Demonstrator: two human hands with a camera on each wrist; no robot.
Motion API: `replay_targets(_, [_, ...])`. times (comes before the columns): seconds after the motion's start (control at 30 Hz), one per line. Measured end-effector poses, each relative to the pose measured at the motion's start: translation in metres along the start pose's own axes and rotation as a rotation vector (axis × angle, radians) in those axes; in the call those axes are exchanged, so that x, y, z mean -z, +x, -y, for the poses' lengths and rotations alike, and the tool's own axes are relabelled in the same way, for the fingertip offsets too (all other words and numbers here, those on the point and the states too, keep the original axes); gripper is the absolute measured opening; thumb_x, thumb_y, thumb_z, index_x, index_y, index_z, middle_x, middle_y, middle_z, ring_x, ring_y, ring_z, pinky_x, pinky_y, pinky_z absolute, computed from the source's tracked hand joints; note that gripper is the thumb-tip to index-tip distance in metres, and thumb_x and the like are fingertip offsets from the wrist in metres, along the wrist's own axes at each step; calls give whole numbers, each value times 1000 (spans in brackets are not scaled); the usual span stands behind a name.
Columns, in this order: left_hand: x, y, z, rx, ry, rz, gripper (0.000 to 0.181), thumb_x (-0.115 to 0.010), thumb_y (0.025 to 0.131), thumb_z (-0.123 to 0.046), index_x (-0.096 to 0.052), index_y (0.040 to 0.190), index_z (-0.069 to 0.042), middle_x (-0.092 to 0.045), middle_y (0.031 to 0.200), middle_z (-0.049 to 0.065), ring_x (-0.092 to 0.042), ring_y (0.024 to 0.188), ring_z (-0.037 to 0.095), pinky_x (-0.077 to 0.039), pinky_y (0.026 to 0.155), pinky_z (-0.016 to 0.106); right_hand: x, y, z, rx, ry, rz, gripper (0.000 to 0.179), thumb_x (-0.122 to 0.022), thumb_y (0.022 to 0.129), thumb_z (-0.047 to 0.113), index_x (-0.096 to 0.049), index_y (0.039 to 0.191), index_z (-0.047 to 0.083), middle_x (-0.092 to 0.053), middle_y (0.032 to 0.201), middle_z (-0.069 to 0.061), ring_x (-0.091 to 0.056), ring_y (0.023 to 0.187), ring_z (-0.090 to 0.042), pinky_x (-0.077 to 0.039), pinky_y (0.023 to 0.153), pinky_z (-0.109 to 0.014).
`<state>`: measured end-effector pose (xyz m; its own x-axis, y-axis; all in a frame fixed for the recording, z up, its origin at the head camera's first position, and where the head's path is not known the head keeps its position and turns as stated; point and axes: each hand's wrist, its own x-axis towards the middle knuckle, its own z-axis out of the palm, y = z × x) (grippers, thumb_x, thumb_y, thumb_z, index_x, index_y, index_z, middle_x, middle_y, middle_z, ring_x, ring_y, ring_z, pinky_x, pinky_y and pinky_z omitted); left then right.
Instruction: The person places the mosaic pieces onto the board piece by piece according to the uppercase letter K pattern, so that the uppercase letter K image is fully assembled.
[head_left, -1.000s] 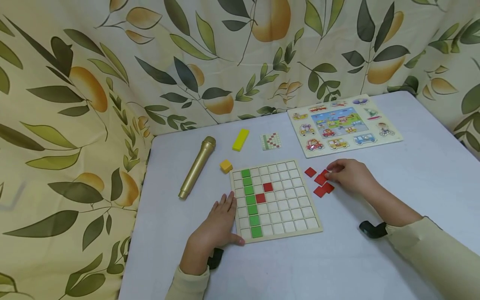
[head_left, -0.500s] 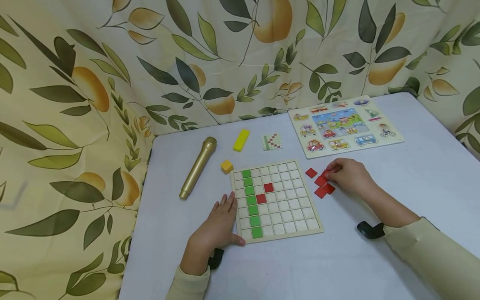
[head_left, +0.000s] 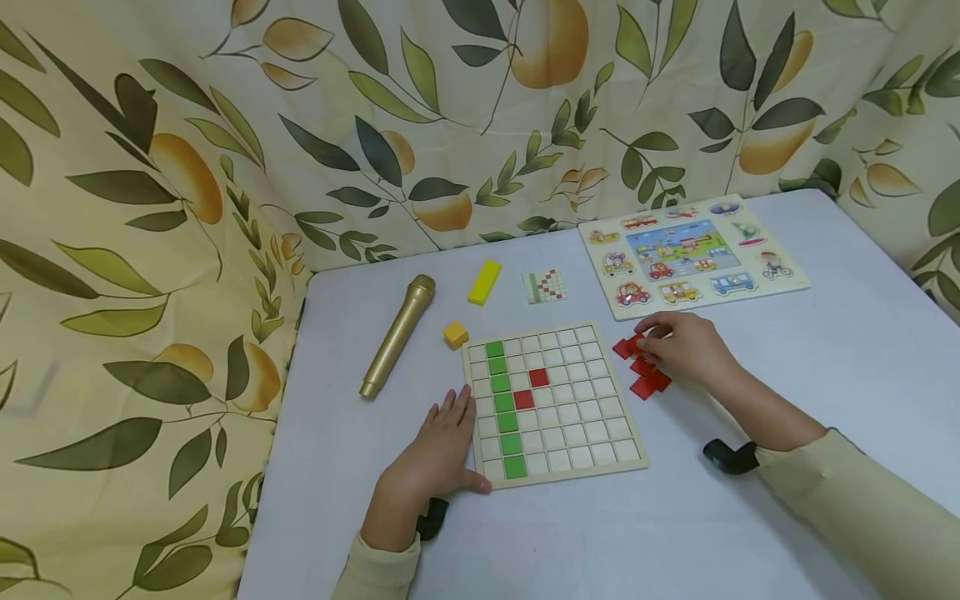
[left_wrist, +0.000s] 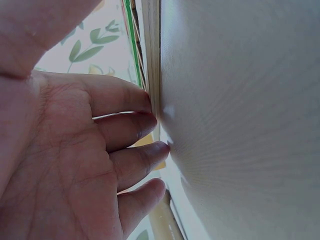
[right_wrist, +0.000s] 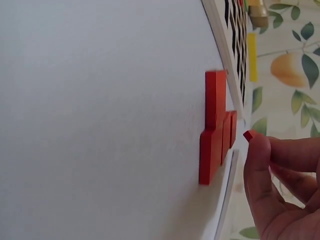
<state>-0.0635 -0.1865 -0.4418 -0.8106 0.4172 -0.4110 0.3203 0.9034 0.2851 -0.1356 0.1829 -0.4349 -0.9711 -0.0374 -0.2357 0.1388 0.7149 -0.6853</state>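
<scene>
My right hand (head_left: 690,348) pinches a small red square tile (right_wrist: 248,135) between thumb and fingertips, raised off the table in the right wrist view. Under and beside it lie several more red tiles (head_left: 642,387), close together to the right of the grid board (head_left: 562,478). That wooden board carries a column of green tiles (head_left: 508,422) and two red tiles (head_left: 524,400) set in its squares; the other squares are white. My left hand (head_left: 437,450) rests along the board's left edge, fingers straight, fingertips touching its side in the left wrist view.
Behind the board lie a small pattern card (head_left: 545,286), a yellow block (head_left: 484,282) and an orange cube (head_left: 455,335). A gold microphone (head_left: 397,337) lies to the left. A picture puzzle board (head_left: 693,258) sits at the back right, near the right hand. Patterned curtains surround the table.
My right hand has moved slightly left and lifted a red tile from the group. The left hand stays at the board's edge.
</scene>
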Motion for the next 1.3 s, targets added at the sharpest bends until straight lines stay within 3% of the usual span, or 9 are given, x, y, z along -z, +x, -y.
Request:
replay_targets(0.2, [0,0,0,3,-1,2,125,-91,66,-49,-23,158,1,-12,168,13,-8,154,33,-14,122,49,-11,6,13,-21,51,34,25,-67,97,19,-66,116,2,-69,96,-14,-69,71,-19,-55,62,-30])
replay_targets(0.43, [1,-1,0,1,4,-6,125,-91,66,-48,-24,158,1,-13,167,14,-8,154,33,-15,122,49,-26,12,27,35,19,41,20,-68,96,18,-69,110,4,-71,89,-10,-65,70,-21,-50,59,-31])
replay_targets(0.73, [1,0,0,8,9,2,125,-91,66,-49,-23,158,0,-12,168,13,-8,154,32,-14,122,48,-43,20,38,61,48,92,17,-70,96,17,-69,107,5,-73,85,-7,-67,70,-19,-50,67,-31])
replay_targets(1.3, [1,-1,0,7,-8,-5,124,-92,66,-47,-24,158,1,-13,168,13,-8,154,33,-14,122,49,-61,32,57,120,49,117,12,-71,95,15,-72,102,6,-72,86,-6,-65,69,-20,-51,64,-30])
